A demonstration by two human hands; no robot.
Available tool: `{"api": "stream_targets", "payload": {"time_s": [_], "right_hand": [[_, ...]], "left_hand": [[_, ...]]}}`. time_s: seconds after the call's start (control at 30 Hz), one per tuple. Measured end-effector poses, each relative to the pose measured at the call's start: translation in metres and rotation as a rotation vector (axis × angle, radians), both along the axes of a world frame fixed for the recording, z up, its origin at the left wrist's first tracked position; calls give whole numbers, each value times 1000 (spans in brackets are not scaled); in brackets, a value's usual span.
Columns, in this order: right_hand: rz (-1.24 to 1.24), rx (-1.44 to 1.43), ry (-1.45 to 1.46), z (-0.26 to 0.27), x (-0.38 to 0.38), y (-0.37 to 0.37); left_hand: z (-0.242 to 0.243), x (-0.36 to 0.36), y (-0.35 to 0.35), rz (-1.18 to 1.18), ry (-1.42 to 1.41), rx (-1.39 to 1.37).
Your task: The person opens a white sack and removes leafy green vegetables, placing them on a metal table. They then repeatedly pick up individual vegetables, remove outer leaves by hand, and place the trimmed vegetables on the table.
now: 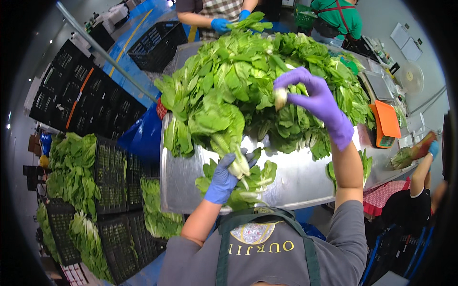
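Note:
My left hand (223,178), in a blue-violet glove, grips a leafy green vegetable (229,139) near its pale base; its leaves point away from me over the table. Raised over the far side, my right hand (315,94) wears a purple glove. Its thumb and fingers pinch the whitish root end of a vegetable (281,97); whether leaves are attached is hard to see. Beyond both hands, a large heap of leafy greens (232,71) covers much of the metal table (297,178). Loose trimmed leaves (250,189) lie below my left hand, at the near edge.
Black crates (111,175) of greens stack at the left, below a metal pole (103,52). An orange scale (387,121) stands at the table's right. Across the table, a person's blue-gloved hand (220,25) holds greens. Another person's gloved hand (433,148) holds a bagged bunch (411,152).

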State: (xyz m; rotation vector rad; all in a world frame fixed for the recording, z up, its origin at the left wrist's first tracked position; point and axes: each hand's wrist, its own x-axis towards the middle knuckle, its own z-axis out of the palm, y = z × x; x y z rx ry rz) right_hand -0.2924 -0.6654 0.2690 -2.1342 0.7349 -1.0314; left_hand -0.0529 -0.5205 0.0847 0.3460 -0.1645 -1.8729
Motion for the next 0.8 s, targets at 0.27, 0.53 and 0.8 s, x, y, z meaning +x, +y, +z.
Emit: {"api": "stream_targets", "payload": {"time_s": [0.27,0.53,0.8], "right_hand": [[-81,-421,-21,-64,29,92],[-39,-314,55,-114,35,118],[-221,157,-116,-123,46,148]], "left_hand": [[16,-32,9,-13,16,114],[23,-36,29,-31,-80,106],[-1,-31,20,50,-227,113]]}}
